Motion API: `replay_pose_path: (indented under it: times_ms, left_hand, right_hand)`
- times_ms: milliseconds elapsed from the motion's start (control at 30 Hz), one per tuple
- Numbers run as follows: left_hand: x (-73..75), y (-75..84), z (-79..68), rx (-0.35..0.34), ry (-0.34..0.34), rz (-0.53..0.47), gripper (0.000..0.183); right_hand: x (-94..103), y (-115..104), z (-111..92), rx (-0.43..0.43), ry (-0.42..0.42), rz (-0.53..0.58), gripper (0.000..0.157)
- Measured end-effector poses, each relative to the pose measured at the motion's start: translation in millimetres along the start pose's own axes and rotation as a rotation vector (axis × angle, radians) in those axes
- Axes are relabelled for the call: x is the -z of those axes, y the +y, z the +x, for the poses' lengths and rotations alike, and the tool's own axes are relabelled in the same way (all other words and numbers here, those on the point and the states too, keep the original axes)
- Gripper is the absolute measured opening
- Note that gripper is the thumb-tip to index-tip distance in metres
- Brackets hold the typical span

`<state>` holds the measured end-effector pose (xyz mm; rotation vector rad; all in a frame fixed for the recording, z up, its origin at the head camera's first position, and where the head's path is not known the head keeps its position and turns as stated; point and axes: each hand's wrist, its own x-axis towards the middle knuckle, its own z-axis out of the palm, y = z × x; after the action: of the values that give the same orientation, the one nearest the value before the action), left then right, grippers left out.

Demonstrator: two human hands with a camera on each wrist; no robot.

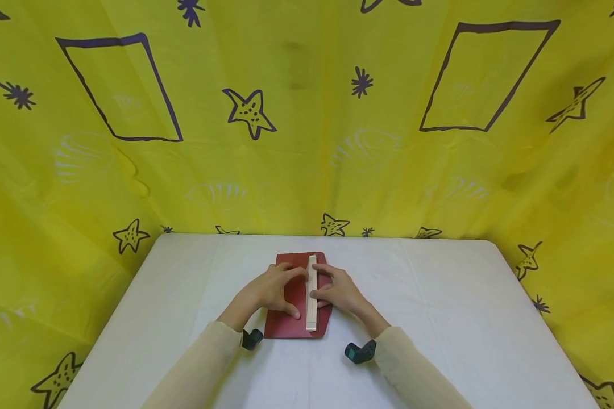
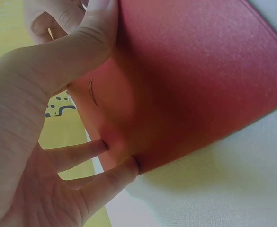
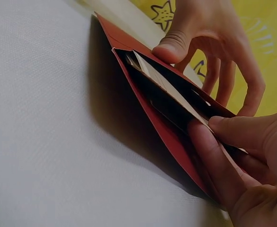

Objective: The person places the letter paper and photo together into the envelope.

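Observation:
A red envelope [image 1: 286, 328] lies on the table with its mouth and flap toward the right. My left hand [image 1: 271, 289] spans it, the thumb on its upper face and fingertips at its far edge, and the envelope bows up between them in the left wrist view. A pale folded paper [image 1: 311, 315] shows as a long strip along the mouth. My right hand [image 1: 344, 292] pinches this paper [image 3: 164, 85] between thumb and finger at the opening. The right wrist view looks into the gaping dark inside of the envelope [image 3: 171, 146], where part of the paper is hidden.
A white cloth covers the table [image 1: 419, 318] around the envelope. Yellow curtains [image 1: 307, 170] with drawn stars and fish hang behind and at both sides. A dark camera mount sits at each wrist, close over the cloth.

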<state>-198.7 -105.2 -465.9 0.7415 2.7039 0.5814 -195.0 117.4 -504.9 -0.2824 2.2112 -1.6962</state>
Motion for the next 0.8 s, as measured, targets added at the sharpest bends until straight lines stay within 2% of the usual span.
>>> replay_pose_path:
  times_ms: [500, 800]
  left_hand:
    - [-0.7, -1.4, -0.4, 0.003, -0.003, 0.006, 0.08]
    - [-1.6, -3.0, -1.0, 0.001, 0.007, -0.009, 0.082]
  right_hand:
    - [-6.0, 0, 3, -0.006, 0.016, -0.04, 0.069]
    - [-11.4, -1, 5, -0.015, 0.023, -0.011, 0.068]
